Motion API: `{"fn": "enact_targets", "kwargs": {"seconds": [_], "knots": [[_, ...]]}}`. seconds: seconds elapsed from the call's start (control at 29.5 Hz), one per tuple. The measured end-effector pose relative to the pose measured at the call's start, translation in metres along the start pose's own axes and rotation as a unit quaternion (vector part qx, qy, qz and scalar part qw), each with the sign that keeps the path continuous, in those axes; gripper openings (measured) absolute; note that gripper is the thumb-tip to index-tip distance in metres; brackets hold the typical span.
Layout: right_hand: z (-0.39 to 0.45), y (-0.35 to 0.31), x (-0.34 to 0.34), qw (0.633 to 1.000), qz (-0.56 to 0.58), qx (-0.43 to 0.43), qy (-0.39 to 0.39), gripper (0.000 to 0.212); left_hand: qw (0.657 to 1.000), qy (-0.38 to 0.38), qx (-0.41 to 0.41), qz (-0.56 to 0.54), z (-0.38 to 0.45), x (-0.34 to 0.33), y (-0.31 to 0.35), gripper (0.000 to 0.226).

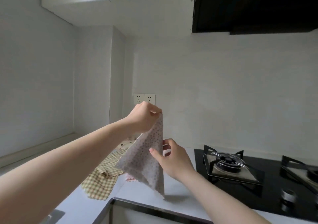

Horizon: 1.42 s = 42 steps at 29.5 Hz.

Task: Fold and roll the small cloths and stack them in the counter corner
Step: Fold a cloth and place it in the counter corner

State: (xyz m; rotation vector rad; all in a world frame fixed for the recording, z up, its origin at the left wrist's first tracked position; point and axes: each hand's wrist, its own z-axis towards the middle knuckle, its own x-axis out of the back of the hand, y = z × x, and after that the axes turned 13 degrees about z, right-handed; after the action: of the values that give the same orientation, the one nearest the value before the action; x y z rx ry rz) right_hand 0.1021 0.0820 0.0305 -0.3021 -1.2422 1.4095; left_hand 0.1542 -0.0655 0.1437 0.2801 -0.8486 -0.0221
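Observation:
A grey dotted cloth (146,160) hangs in the air above the counter, held up by one corner. My left hand (142,117) pinches that top corner, raised in front of the wall sockets. My right hand (172,160) is lower, with the thumb in front of the cloth's right edge and the fingers behind it. A yellow checked cloth (101,179) lies flat on the white counter (180,199) to the left. A pale cloth with dark spots (125,145) lies behind it, partly hidden by my left arm. A pink cloth edge (129,178) peeks out under the hanging cloth.
A black gas hob (240,165) with two burners fills the counter's right side. A black range hood (254,7) hangs above it. Two wall sockets (144,99) sit on the back wall. The counter corner lies at the far left, behind my left arm.

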Motion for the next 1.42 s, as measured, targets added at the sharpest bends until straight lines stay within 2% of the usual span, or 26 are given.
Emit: {"fn": "enact_targets", "kwargs": {"seconds": [0.1, 0.17, 0.24, 0.37, 0.47, 0.54, 0.61, 0.68, 0.78, 0.91, 1.08, 1.18, 1.35, 1.42], "knots": [[-0.012, -0.012, 0.004, 1.000, 0.005, -0.012, 0.001, 0.058, 1.000, -0.020, -0.008, -0.002, -0.017, -0.010, 0.009, 0.024], [-0.019, -0.008, 0.005, 0.999, -0.021, -0.024, 0.013, 0.037, 0.999, -0.036, -0.016, 0.010, -0.030, -0.018, 0.015, 0.022], [-0.024, 0.003, 0.007, 0.997, -0.059, -0.042, 0.012, 0.026, 0.998, -0.038, -0.028, 0.036, -0.039, -0.024, 0.017, 0.022], [-0.032, 0.022, 0.019, 0.997, -0.042, -0.069, -0.020, 0.029, 0.993, -0.066, -0.035, 0.093, -0.050, -0.027, 0.017, 0.018], [-0.033, 0.027, 0.034, 0.996, -0.047, -0.080, -0.012, 0.026, 0.994, -0.087, -0.016, 0.070, -0.051, -0.020, 0.018, 0.011], [-0.032, 0.031, 0.047, 0.993, -0.097, -0.070, 0.011, 0.009, 0.995, -0.094, -0.004, 0.031, -0.049, -0.012, 0.019, 0.009], [-0.035, 0.030, 0.056, 0.987, -0.148, -0.032, 0.045, 0.017, 0.995, -0.101, 0.007, -0.001, -0.048, -0.004, 0.023, 0.010], [-0.041, 0.024, 0.059, 0.992, -0.116, 0.002, 0.050, 0.028, 0.995, -0.103, 0.002, -0.008, -0.047, 0.002, 0.028, 0.012], [-0.049, 0.009, 0.056, 0.998, -0.058, 0.004, -0.015, 0.037, 0.994, -0.106, -0.008, -0.015, -0.046, 0.009, 0.038, 0.013], [-0.051, -0.001, 0.049, 0.993, -0.101, 0.010, -0.066, 0.037, 0.994, -0.109, -0.010, -0.026, -0.044, 0.016, 0.046, 0.012], [-0.040, 0.004, 0.050, 0.996, -0.069, -0.012, -0.056, 0.027, 0.992, -0.120, -0.010, -0.039, -0.043, 0.028, 0.045, 0.015], [-0.038, 0.007, 0.049, 0.996, -0.033, -0.024, -0.078, 0.024, 0.989, -0.134, 0.003, -0.064, -0.043, 0.033, 0.040, 0.019], [-0.041, -0.002, 0.041, 0.995, 0.042, -0.029, -0.088, 0.052, 0.974, -0.147, 0.044, -0.166, -0.047, 0.029, 0.037, 0.013], [-0.037, -0.001, 0.036, 0.998, 0.026, -0.023, -0.059, 0.046, 0.970, -0.149, 0.053, -0.185, -0.049, 0.024, 0.037, 0.011]]}}
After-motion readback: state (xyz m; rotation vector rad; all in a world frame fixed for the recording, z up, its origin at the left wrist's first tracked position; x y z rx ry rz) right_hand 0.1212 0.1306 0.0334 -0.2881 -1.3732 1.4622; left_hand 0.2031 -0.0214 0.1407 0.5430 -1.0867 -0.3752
